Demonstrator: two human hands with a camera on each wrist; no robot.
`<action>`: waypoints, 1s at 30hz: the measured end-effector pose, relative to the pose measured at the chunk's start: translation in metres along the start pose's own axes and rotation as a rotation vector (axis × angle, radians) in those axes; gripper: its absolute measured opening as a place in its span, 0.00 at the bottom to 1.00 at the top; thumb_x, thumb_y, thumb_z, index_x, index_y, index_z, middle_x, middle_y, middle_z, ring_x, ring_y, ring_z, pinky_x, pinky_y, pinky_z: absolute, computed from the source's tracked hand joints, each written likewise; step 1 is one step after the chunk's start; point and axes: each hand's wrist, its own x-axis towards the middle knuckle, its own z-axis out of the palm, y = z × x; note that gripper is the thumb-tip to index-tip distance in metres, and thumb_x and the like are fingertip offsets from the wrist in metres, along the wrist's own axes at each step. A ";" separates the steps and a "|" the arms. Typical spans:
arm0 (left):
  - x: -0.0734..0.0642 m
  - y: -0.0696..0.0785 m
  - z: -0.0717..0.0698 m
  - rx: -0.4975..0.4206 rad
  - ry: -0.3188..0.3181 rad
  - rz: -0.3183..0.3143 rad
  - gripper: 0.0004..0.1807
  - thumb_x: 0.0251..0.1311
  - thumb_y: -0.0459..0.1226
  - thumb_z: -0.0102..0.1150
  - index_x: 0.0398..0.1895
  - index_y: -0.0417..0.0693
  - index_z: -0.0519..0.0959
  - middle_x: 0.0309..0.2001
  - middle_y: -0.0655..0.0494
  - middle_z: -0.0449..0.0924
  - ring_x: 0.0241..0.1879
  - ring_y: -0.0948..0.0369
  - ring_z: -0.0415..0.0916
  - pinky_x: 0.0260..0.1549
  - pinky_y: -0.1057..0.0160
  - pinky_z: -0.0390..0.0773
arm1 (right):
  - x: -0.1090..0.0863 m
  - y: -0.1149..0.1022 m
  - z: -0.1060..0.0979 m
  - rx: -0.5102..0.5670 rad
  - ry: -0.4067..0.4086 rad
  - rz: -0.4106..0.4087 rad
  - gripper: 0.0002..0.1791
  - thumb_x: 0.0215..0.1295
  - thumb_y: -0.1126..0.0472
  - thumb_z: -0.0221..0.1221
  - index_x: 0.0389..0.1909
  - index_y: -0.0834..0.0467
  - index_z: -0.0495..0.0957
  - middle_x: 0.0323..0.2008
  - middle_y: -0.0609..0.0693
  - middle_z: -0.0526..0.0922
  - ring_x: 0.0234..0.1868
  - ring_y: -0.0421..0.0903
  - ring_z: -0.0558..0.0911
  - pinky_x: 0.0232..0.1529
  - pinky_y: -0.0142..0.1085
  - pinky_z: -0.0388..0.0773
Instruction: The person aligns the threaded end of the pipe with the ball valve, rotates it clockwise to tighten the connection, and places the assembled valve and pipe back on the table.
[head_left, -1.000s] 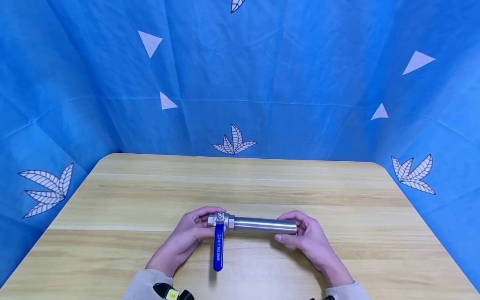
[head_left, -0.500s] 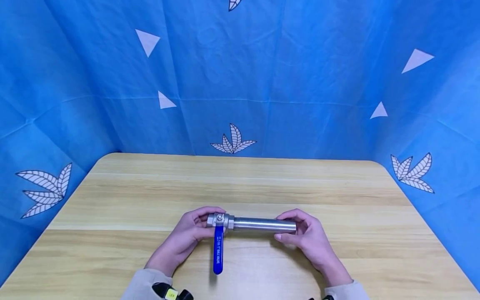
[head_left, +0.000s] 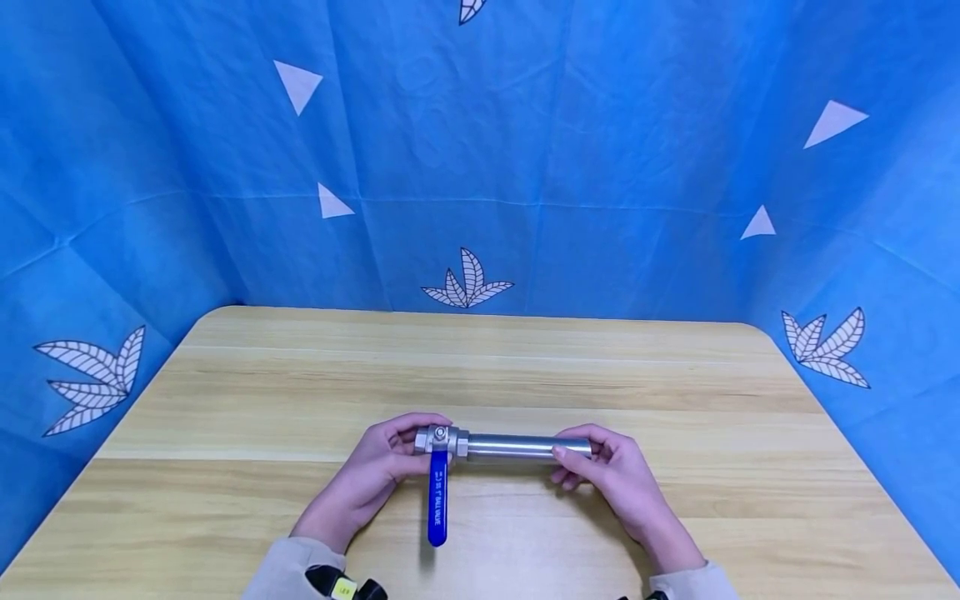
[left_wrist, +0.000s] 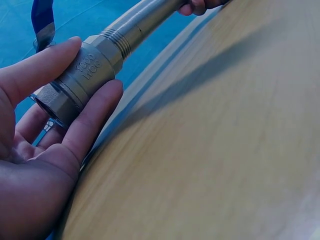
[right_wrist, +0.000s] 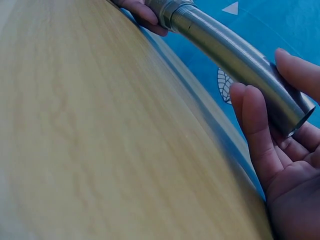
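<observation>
A steel ball valve (head_left: pixel 426 440) with a blue lever handle (head_left: pixel 438 500) is held by my left hand (head_left: pixel 371 471), thumb and fingers on its body. The handle points toward me. A steel pipe (head_left: pixel 510 446) joins the valve's right side; a few threads (left_wrist: pixel 116 42) show at the joint in the left wrist view. My right hand (head_left: pixel 618 479) grips the pipe's far right end, thumb on the near side and fingers curled behind and below. In the right wrist view the pipe's open end (right_wrist: pixel 302 122) sits between thumb and fingers. Valve and pipe are raised above the table.
A light wood table (head_left: pixel 480 367) spreads beneath both hands. Blue cloth (head_left: pixel 637 167) with white triangles and leaf prints hangs behind it and at both sides. Beige sleeves and black wrist straps (head_left: pixel 330 581) show at the bottom edge.
My right thumb has moved up from below the pipe onto its front, and the fingers have shifted downward round it. The left hand and the valve stay in place.
</observation>
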 end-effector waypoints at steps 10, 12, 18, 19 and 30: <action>0.001 -0.001 0.001 0.002 0.005 0.005 0.32 0.58 0.29 0.76 0.67 0.42 0.81 0.60 0.49 0.85 0.57 0.56 0.86 0.60 0.62 0.84 | 0.000 0.002 -0.003 -0.032 -0.043 -0.016 0.30 0.55 0.69 0.77 0.59 0.67 0.79 0.44 0.50 0.90 0.39 0.43 0.90 0.39 0.33 0.88; 0.001 -0.001 0.001 0.001 0.003 0.008 0.32 0.57 0.29 0.76 0.67 0.41 0.81 0.60 0.49 0.85 0.57 0.56 0.86 0.60 0.63 0.84 | -0.001 0.002 -0.002 -0.035 -0.034 -0.013 0.31 0.52 0.70 0.78 0.58 0.67 0.79 0.44 0.49 0.89 0.40 0.42 0.89 0.38 0.32 0.87; 0.001 -0.002 0.001 -0.009 -0.004 0.015 0.31 0.58 0.28 0.75 0.68 0.41 0.80 0.59 0.50 0.86 0.57 0.56 0.86 0.59 0.62 0.85 | -0.001 0.001 -0.001 -0.064 0.040 0.007 0.28 0.52 0.67 0.80 0.55 0.64 0.83 0.40 0.47 0.90 0.37 0.39 0.87 0.37 0.32 0.87; 0.001 -0.002 0.001 -0.012 -0.005 0.016 0.31 0.58 0.28 0.75 0.68 0.41 0.80 0.59 0.50 0.86 0.57 0.56 0.86 0.59 0.62 0.85 | -0.001 0.001 0.000 -0.066 0.049 0.010 0.28 0.52 0.67 0.80 0.56 0.63 0.83 0.39 0.46 0.91 0.37 0.40 0.87 0.38 0.32 0.87; 0.001 -0.002 0.001 -0.019 0.004 0.016 0.31 0.61 0.29 0.74 0.69 0.42 0.79 0.60 0.50 0.86 0.57 0.56 0.87 0.61 0.62 0.84 | 0.001 0.002 0.001 -0.009 0.002 0.027 0.29 0.62 0.65 0.75 0.61 0.71 0.78 0.38 0.56 0.92 0.36 0.47 0.92 0.41 0.40 0.92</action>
